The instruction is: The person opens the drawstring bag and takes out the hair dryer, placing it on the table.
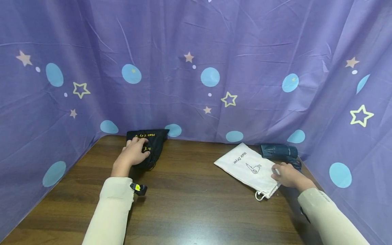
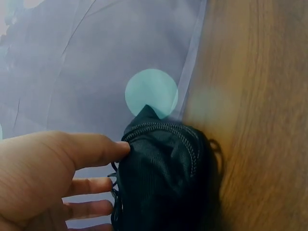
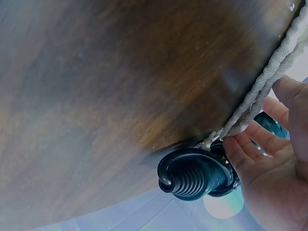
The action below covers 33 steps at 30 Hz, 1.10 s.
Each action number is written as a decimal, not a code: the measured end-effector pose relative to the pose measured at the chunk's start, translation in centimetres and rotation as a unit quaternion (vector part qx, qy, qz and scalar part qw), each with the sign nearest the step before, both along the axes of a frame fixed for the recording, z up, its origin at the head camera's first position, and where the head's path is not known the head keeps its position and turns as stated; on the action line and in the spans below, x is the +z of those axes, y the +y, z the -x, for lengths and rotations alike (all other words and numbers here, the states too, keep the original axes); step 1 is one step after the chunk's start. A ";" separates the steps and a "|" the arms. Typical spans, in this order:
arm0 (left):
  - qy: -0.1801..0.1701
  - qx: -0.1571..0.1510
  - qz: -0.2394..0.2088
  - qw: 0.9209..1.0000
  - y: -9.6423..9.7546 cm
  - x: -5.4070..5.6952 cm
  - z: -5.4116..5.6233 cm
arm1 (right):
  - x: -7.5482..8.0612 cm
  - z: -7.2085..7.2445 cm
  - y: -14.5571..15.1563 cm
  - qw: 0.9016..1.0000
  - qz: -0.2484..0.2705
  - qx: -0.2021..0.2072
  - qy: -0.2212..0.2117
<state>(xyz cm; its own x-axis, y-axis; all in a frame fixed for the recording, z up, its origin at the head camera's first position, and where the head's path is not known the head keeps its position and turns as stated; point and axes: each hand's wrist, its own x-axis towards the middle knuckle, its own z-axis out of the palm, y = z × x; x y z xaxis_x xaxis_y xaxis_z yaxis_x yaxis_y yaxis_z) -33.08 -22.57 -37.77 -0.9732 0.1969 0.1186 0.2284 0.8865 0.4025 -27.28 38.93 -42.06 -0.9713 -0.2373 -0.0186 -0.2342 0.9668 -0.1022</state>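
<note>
A black drawstring bag (image 1: 156,143) with yellow lettering lies at the back left against the curtain. My left hand (image 1: 133,153) is over it with fingers spread; in the left wrist view the thumb tip is right at the edge of the bag (image 2: 159,178). Farther right, a flat white drawstring pouch (image 1: 245,166) printed "Hair Dryer" lies on the table. My right hand (image 1: 289,175) is at its near right edge. In the right wrist view its loosely spread fingers (image 3: 236,151) are at the gathered edge of the pouch (image 3: 262,84).
A dark blue hair dryer (image 1: 277,151) lies behind the pouch at the back right, its coiled cord guard (image 3: 190,183) beside the right fingers. A purple curtain (image 1: 196,68) with stars and dots stands round the brown wooden table (image 1: 190,204). A white cord loop (image 1: 259,196) sticks out of the pouch.
</note>
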 end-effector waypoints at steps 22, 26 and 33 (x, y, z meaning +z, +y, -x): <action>0.004 -0.004 -0.017 1.000 -0.2 -1.2 0.7 | 0.3 -0.3 -0.5 1.000 0.004 -0.010 -0.004; 0.004 -0.006 -0.018 1.000 -0.2 -1.4 0.7 | 0.2 -0.3 -0.5 1.000 -0.002 -0.007 -0.002; 0.001 -0.013 -0.017 1.000 0.2 -1.4 0.8 | 0.1 -0.4 -0.5 1.000 -0.011 -0.006 0.000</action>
